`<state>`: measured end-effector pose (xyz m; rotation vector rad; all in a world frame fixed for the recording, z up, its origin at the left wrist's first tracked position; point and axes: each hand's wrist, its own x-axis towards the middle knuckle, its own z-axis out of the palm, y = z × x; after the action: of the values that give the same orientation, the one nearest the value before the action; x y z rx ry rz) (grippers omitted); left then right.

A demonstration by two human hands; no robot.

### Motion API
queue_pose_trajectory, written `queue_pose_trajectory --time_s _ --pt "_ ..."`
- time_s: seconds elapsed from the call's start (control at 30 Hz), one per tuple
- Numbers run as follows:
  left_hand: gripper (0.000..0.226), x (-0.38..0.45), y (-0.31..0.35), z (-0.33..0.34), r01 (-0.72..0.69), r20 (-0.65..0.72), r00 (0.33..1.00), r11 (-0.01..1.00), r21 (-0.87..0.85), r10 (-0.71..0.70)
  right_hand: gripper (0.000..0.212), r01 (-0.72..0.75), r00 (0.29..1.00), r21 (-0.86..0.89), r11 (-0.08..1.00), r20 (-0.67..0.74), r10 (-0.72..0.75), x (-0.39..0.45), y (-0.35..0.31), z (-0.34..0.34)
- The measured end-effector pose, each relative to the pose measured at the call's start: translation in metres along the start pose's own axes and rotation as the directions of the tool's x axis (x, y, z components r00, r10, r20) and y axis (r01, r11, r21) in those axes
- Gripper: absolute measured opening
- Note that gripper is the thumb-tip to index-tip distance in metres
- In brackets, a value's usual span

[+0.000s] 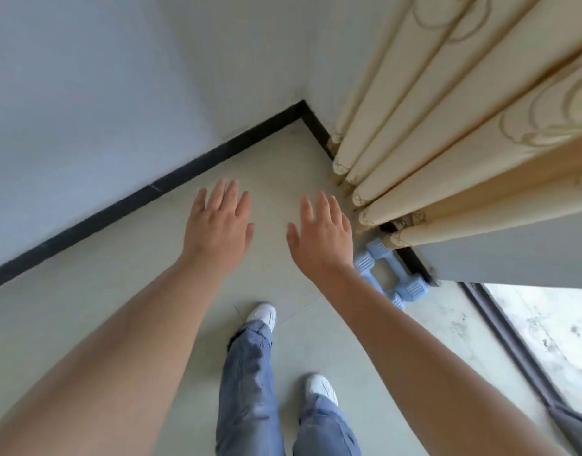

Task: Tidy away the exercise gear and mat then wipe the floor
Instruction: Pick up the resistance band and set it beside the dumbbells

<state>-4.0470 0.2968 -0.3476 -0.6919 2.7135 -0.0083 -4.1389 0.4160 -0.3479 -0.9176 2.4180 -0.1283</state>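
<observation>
Two light blue dumbbells (pixel 388 274) lie side by side on the pale floor (pixel 270 159), against the black skirting just below the curtain's hem. My right forearm covers part of them. My left hand (pixel 222 222) is stretched out flat over the floor with fingers spread, holding nothing. My right hand (pixel 324 235) is also flat and empty, palm down, just left of the dumbbells and above them. No mat is in view.
A room corner lies ahead, with white walls and black skirting (pixel 125 205). A cream pleated curtain (pixel 447 143) hangs on the right. A dark sliding door track (pixel 510 343) runs at lower right. My legs in blue jeans and white shoes (pixel 261 315) stand below.
</observation>
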Motion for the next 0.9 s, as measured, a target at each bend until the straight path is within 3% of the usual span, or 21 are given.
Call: queue_pose_trajectory --time_s 0.1,0.23,0.37,0.53,0.63,0.9 --pt "0.055 -0.070 -0.037 -0.028 0.136 -0.036 0.990 0.991 0.001 -0.136 0.055 0.213 0.976 -0.159 0.964 -0.006 -0.217 -0.027 -0.057 -0.030" --pt "0.060 -0.187 -0.071 -0.065 0.383 -0.011 0.923 0.921 -0.078 -0.384 0.056 0.459 0.884 -0.363 0.811 0.098 -0.457 -0.083 -0.147 -0.049" --pt "0.056 -0.326 -0.105 -0.062 0.713 0.104 0.701 0.687 -0.140 -0.706 0.054 0.655 0.724 -0.465 0.596 0.161 -0.670 -0.173 -0.248 -0.028" --pt "0.056 -0.509 -0.133 -0.033 0.900 0.163 0.427 0.401 -0.169 -0.890 0.055 0.854 0.460 -0.422 0.305 0.338 -0.821 -0.321 -0.340 0.038" --pt "0.056 -0.616 -0.138 -0.004 0.946 0.245 0.293 0.242 -0.216 -0.924 0.056 0.922 0.307 -0.350 0.165 0.405 -0.861 -0.415 -0.378 0.093" --pt "0.054 -0.882 -0.152 0.076 0.972 0.396 0.022 -0.072 -0.223 -0.918 0.052 0.952 0.185 -0.305 0.024 0.514 -0.838 -0.621 -0.467 0.237"
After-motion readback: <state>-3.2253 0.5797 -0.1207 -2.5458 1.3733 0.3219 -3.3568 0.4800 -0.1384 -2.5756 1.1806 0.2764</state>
